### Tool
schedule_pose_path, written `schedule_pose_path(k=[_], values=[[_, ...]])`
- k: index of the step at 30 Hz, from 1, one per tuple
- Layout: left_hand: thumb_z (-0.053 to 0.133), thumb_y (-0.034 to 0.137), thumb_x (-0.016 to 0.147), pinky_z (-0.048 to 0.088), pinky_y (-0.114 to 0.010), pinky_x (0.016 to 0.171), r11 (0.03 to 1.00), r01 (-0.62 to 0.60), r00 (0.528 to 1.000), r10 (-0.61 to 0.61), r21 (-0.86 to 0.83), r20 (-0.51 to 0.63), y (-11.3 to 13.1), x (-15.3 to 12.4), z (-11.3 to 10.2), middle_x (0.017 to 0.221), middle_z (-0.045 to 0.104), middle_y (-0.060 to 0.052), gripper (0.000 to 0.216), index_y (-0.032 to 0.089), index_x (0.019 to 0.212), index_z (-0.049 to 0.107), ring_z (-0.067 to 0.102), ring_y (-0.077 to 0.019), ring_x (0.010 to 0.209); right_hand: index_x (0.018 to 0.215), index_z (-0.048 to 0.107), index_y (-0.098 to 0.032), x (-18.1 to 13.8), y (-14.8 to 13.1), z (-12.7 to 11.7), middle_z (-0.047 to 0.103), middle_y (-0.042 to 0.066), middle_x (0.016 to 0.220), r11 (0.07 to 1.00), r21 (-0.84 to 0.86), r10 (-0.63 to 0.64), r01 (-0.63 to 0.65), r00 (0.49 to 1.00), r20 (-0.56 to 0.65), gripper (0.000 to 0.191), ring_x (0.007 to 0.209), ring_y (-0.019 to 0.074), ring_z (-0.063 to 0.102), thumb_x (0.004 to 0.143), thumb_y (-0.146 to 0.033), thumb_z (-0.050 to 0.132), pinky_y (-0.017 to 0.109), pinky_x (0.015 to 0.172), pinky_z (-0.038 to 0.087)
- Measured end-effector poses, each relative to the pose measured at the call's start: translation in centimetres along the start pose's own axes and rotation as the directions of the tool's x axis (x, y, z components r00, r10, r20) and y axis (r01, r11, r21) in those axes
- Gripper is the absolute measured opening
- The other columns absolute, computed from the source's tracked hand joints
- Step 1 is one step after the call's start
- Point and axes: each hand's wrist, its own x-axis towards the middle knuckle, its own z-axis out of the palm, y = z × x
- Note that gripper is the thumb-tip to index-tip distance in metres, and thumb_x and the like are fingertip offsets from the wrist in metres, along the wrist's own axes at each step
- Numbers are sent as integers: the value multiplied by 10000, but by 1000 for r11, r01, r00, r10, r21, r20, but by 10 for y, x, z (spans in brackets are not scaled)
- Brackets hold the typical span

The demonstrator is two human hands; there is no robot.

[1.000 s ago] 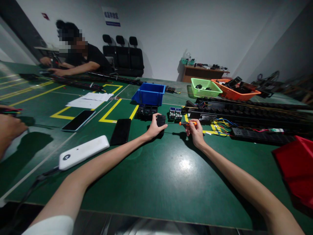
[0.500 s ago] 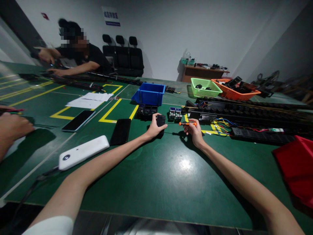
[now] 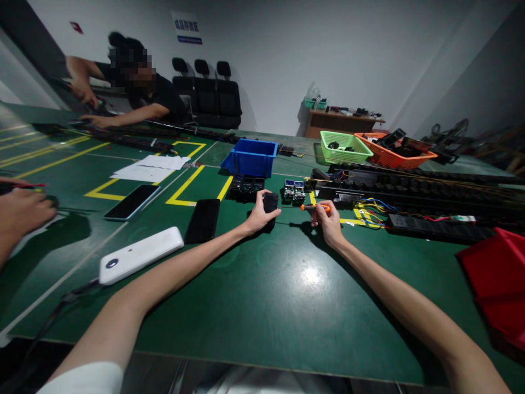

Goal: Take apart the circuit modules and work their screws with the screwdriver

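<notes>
My left hand (image 3: 256, 216) is closed round a small black rectangular block (image 3: 270, 203), held upright at the table surface. My right hand (image 3: 328, 223) grips a screwdriver (image 3: 322, 208) by its orange and black handle. The thin shaft points left toward the block; whether its tip touches cannot be made out. Just behind the hands stand two small blue-topped modules (image 3: 294, 190) with exposed circuitry. Several black modules (image 3: 246, 187) sit in a group behind my left hand.
A blue bin (image 3: 252, 158) stands behind the modules. Long black housings with wires (image 3: 394, 189) lie at right, near a red bin (image 3: 498, 284). Two phones (image 3: 203, 220) and a white device (image 3: 141, 256) lie at left. A co-worker (image 3: 135, 82) leans over the far left; another person's hand (image 3: 24, 213) is nearer.
My right hand's fingers have shifted slightly on the screwdriver handle. My left hand and the block stay put. At the far left, the co-worker's raised arm has changed position.
</notes>
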Motion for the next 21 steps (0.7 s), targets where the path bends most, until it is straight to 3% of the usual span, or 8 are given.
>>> schedule_pose_path(k=[6,13,21], values=[[705,285,718,467,-300,799,1000,-10,1000,10,4,-2,2,0,0,990,486,-11,612,234,1196,327,533,-127,842,812,454,-232,-1,0,0,559,-67,510,999,-26,41,-41,999,0,334,405,93,490,850,-540,576,201,413,376],[712,285,711,474,-316,820,1000,-2,1000,2,19,-3,-2,0,0,1012,493,-21,630,232,1207,326,535,-137,869,1045,450,-261,0,4,-2,672,-30,751,995,69,64,-65,998,15,309,567,119,601,838,-421,613,202,463,420],[700,282,722,480,-296,780,1000,-2,1000,2,-3,14,0,0,0,990,487,-11,616,237,1205,319,535,-122,826,938,457,-241,-1,-1,-1,665,-29,704,1000,5,4,-4,1000,27,274,515,111,602,856,-463,596,201,446,387]])
